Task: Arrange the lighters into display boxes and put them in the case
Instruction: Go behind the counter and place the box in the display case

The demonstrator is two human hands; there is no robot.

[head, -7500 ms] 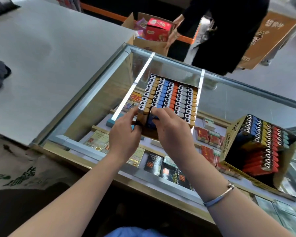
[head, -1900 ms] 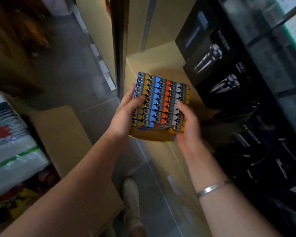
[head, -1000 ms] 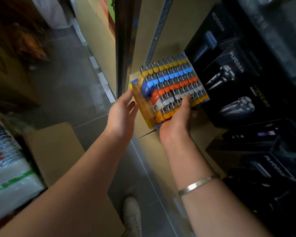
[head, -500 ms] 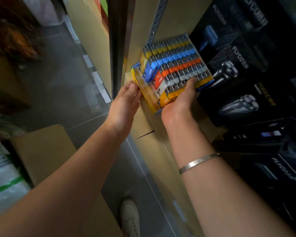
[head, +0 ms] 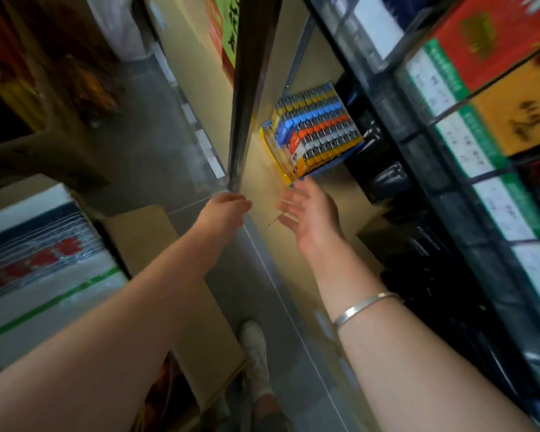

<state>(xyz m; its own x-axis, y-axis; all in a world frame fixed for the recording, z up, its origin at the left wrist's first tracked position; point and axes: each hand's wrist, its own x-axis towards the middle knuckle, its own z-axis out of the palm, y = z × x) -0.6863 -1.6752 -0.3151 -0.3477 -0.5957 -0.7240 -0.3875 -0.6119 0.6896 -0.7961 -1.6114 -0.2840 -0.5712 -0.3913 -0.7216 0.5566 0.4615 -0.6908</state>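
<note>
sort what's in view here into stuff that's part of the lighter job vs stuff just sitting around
Part of the job:
- display box of lighters
- case shelf
- left hand
- right hand

Just sitting around:
- black shaver boxes
- cigarette cartons
- cardboard box

Left hand (head: 228, 207) fingers hidden behind own knuckles. Display box (head: 314, 132) rear lost in shadow. Carton (head: 508, 42) print blurred, unreadable.

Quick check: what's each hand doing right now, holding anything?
Left hand: fingers curled, holding nothing visible.
Right hand: open, empty, just short of the yellow lighter display box.
</note>
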